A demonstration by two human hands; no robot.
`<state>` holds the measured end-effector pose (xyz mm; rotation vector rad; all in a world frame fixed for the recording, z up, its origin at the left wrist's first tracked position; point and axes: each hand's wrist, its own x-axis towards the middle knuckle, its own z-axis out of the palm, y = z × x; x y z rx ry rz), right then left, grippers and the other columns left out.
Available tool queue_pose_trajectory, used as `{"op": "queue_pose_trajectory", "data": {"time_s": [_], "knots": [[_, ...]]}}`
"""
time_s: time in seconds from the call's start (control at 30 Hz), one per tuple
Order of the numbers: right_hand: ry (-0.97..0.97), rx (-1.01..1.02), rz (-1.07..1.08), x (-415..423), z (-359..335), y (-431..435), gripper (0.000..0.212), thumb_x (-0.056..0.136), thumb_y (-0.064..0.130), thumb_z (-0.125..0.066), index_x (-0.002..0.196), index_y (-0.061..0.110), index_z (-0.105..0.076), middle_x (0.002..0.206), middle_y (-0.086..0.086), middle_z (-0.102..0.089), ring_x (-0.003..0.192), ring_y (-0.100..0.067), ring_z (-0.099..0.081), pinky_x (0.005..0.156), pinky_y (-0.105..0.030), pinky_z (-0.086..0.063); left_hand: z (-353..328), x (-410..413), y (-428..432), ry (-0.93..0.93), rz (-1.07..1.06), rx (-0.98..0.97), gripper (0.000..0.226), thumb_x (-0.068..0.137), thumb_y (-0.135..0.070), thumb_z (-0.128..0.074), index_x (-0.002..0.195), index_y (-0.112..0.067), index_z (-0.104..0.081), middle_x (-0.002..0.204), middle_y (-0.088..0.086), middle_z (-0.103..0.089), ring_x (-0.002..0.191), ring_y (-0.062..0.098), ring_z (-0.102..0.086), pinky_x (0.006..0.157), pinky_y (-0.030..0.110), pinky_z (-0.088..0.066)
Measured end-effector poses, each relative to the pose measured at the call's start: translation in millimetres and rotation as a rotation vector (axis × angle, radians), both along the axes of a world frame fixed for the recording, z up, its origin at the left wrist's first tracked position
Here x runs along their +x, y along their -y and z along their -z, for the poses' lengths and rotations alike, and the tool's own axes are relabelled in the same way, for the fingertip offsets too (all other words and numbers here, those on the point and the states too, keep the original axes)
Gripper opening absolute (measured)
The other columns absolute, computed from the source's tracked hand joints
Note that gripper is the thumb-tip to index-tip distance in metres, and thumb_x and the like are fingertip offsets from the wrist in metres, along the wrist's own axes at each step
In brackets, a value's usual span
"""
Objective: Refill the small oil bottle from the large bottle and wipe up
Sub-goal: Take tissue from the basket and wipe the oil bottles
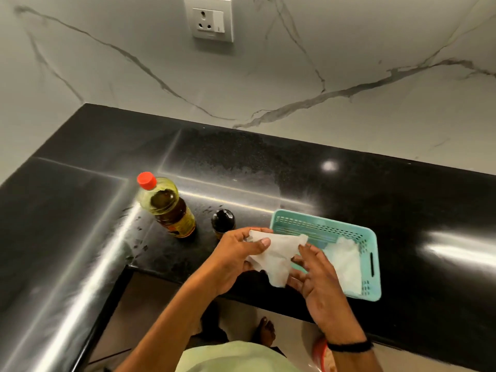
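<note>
The large oil bottle [167,205] with a red cap stands upright on the black counter [295,183]. Right of it stands the small oil bottle [222,221], dark-topped and partly hidden behind my left hand. My left hand [236,259] grips a white paper tissue [276,257] between thumb and fingers. My right hand [318,280] pinches the tissue's right edge with its fingertips. Both hands hover over the counter's front edge, just left of the teal basket [370,242].
The teal plastic basket holds more white tissues [346,261]. Small dark oil spots [139,242] dot the counter left of and in front of the large bottle. A marble wall with a socket [210,22] rises behind. The counter turns a corner at the left.
</note>
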<state>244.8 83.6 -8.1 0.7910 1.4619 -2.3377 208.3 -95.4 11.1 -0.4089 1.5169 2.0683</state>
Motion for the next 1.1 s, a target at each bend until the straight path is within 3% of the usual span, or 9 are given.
{"op": "queue_pose_trajectory", "data": {"time_s": [0.1,0.17,0.37,0.5,0.57,0.67,0.87,1.0,1.1], "knots": [[-0.255,0.445,-0.279,0,7,19,0.056,0.069,0.049,-0.076,0.119,0.035,-0.056,0.125,0.004,-0.062,0.111,-0.013,-0.064,0.089,-0.036,-0.057,-7,6,26,-0.021,0.017,-0.031,0.030,0.087,-0.019,-0.068,0.115,-0.008,-0.069,0.104,0.019,-0.072,0.085,0.026,-0.068,0.061,0.028,-0.051],[-0.380,0.497,-0.407,-2,8,31,0.055,0.068,0.049,-0.079,0.118,0.040,-0.058,0.125,0.015,-0.060,0.117,-0.006,-0.058,0.091,-0.029,-0.054,-9,9,38,-0.021,0.017,-0.044,0.036,0.084,-0.026,-0.070,0.116,-0.009,-0.069,0.109,0.021,-0.071,0.088,0.027,-0.068,0.064,0.030,-0.051],[-0.524,0.598,-0.323,-7,15,68,0.015,0.083,0.031,-0.072,0.089,0.018,-0.076,0.095,0.006,-0.074,0.092,-0.012,-0.070,0.084,-0.034,-0.058,-7,16,69,-0.006,0.026,-0.093,0.043,0.075,-0.031,-0.076,0.113,-0.012,-0.072,0.105,0.019,-0.072,0.085,0.023,-0.070,0.069,0.030,-0.056],[-0.249,0.320,-0.161,-3,21,86,0.021,0.090,0.026,-0.065,0.094,0.006,-0.070,0.092,-0.007,-0.076,0.091,-0.026,-0.072,0.082,-0.037,-0.060,-5,22,93,0.050,0.047,-0.143,0.050,0.066,-0.040,-0.080,0.107,-0.012,-0.075,0.104,0.022,-0.072,0.085,0.027,-0.068,0.082,0.043,-0.055],[-0.303,0.297,-0.249,1,24,93,0.026,0.085,0.025,-0.069,0.105,0.008,-0.066,0.102,-0.008,-0.075,0.100,-0.024,-0.071,0.086,-0.034,-0.059,-5,24,102,0.069,0.063,-0.145,0.048,0.069,-0.038,-0.079,0.106,-0.009,-0.074,0.105,0.023,-0.072,0.090,0.032,-0.068,0.090,0.052,-0.053],[-0.373,0.231,-0.478,10,30,110,0.047,0.079,0.024,-0.077,0.121,0.013,-0.059,0.116,-0.002,-0.071,0.108,-0.015,-0.068,0.090,-0.028,-0.056,-6,26,111,0.056,0.111,-0.132,0.040,0.077,-0.034,-0.076,0.107,-0.006,-0.073,0.106,0.025,-0.071,0.091,0.033,-0.068,0.089,0.049,-0.054],[-0.310,0.369,-0.327,4,34,121,0.010,0.087,0.019,-0.070,0.093,0.011,-0.073,0.092,-0.007,-0.076,0.091,-0.028,-0.071,0.083,-0.037,-0.059,-9,20,132,0.090,0.088,-0.204,0.047,0.073,-0.032,-0.078,0.111,-0.006,-0.070,0.104,0.019,-0.074,0.097,0.037,-0.070,0.086,0.047,-0.058],[-0.061,-0.142,-0.148,3,28,120,0.019,0.084,0.025,-0.065,0.094,0.010,-0.071,0.106,-0.022,-0.071,0.095,-0.031,-0.070,0.078,-0.035,-0.060,-8,18,146,0.073,0.100,-0.293,0.045,0.070,-0.038,-0.079,0.102,-0.007,-0.074,0.098,0.013,-0.076,0.091,0.032,-0.072,0.080,0.041,-0.060],[0.021,-0.275,-0.162,6,27,126,0.037,0.094,0.032,-0.053,0.119,0.007,-0.063,0.118,-0.024,-0.067,0.104,-0.036,-0.067,0.081,-0.040,-0.059,-4,16,147,0.063,0.115,-0.317,0.036,0.078,-0.037,-0.075,0.098,-0.006,-0.075,0.097,0.014,-0.075,0.085,0.030,-0.071,0.076,0.040,-0.059]]}}
